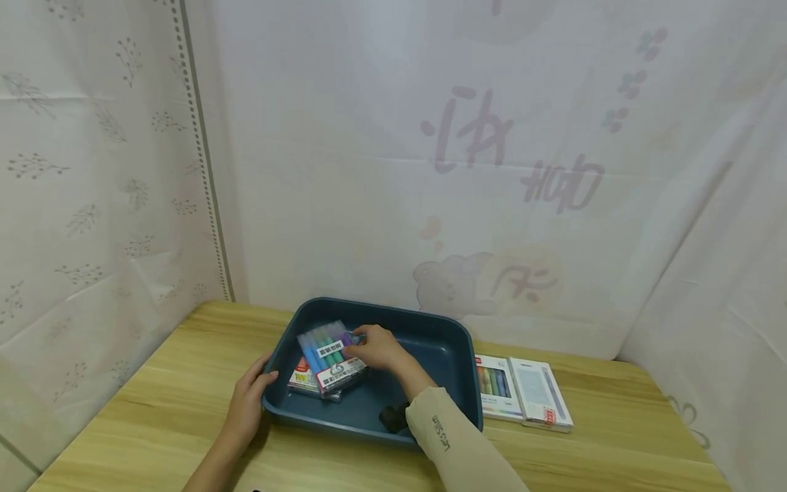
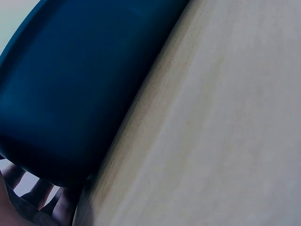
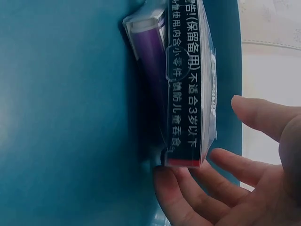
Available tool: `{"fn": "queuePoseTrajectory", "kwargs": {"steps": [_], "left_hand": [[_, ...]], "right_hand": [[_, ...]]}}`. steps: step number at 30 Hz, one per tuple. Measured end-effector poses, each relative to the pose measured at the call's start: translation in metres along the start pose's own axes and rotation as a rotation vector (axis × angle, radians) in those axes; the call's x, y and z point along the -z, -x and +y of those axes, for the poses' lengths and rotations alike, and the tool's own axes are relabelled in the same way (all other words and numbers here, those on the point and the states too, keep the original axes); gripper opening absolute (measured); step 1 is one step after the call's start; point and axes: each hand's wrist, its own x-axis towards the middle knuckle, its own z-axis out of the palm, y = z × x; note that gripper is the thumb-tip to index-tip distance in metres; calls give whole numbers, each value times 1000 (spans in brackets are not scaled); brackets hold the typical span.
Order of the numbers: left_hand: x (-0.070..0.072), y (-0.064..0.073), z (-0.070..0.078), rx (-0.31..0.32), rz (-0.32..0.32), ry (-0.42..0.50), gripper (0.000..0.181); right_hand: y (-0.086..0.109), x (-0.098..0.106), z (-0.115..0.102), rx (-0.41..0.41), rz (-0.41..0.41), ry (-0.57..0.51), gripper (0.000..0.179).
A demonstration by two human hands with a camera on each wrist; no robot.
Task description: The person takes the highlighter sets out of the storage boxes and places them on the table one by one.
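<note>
A dark blue tray [image 1: 424, 355] stands on the wooden table. My left hand [image 1: 247, 400] grips its left end, thumb at the rim; in the left wrist view the fingers [image 2: 66, 205] reach around the outside corner. Inside the tray, at its left, a clear pack of blue, green and purple markers [image 1: 328, 348] lies tilted over another pack [image 1: 301, 380] with red and yellow on it. My right hand [image 1: 376, 347] is at the marker pack's right side. In the right wrist view its fingertips [image 3: 165, 181] touch the end of the upper pack, with the thumb apart from it.
Right of the tray, two flat white boxes lie side by side on the table: one with a picture of coloured sticks [image 1: 494, 384], the other pale with a red sticker [image 1: 541, 391]. A printed white curtain [image 1: 344, 171] hangs behind the table [image 1: 621, 424] and at both sides.
</note>
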Motion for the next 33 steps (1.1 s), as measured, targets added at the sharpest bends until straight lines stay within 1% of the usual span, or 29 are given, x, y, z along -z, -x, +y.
{"fn": "queuePoseTrajectory", "kwargs": {"steps": [5,11,17,23,29,33], "left_hand": [[0,0,-2,-14,5,-3,48],[0,0,-1,-13,-3,15,48],[-1,0,0,-8,-1,18,47],[0,2,1,-11,2,23,47],[-2,1,-1,-28,7,61,47],[-2,-1,-3,-31,6,64,47]], "right_hand": [[-1,-1,0,-20,3,-14,53],[-2,-4,3,-55,-11,-84,55],[-3,-6,6,-77,-34,-177,60],[-3,-7,6,-95,-40,-236,60],[0,-5,5,-130,-83,-323,62],[0,-5,4,-142,-106,-358,63]]}}
